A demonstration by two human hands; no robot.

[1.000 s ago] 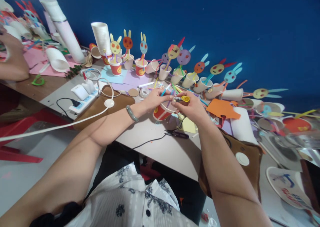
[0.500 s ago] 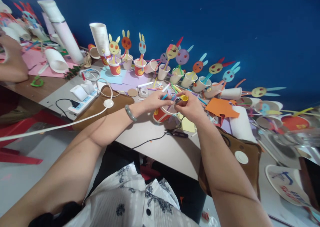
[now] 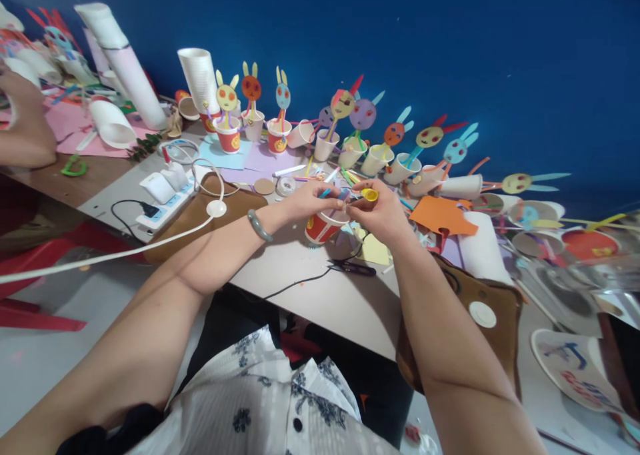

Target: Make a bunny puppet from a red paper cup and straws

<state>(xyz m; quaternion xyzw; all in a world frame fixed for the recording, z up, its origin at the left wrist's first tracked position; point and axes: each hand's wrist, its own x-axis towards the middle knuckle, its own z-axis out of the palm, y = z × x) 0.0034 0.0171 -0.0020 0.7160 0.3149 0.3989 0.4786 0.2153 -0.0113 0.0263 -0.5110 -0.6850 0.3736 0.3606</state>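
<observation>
A red and white paper cup (image 3: pixel 320 231) stands on the table beneath my hands. My left hand (image 3: pixel 316 203) is closed at the cup's rim, its fingers around a blue and purple strip (image 3: pixel 326 193). My right hand (image 3: pixel 377 211) is closed beside it, fingertips almost meeting those of my left hand above the cup. A small yellow round piece (image 3: pixel 370 194) sits against the fingers of my right hand. What the right fingertips pinch is too small to make out.
Behind stand cups with paper rabbit heads (image 3: pixel 363 113). A power strip (image 3: pixel 167 205) with cables lies left, near a person's arm (image 3: pixel 25 125). Small dark scissors (image 3: pixel 355 268) lie in front. Orange paper (image 3: pixel 443 216) and a brown pouch (image 3: pixel 487 288) are right.
My right fingertips have moved slightly left and down, closer to my left fingertips. The cup has stayed almost where it was.
</observation>
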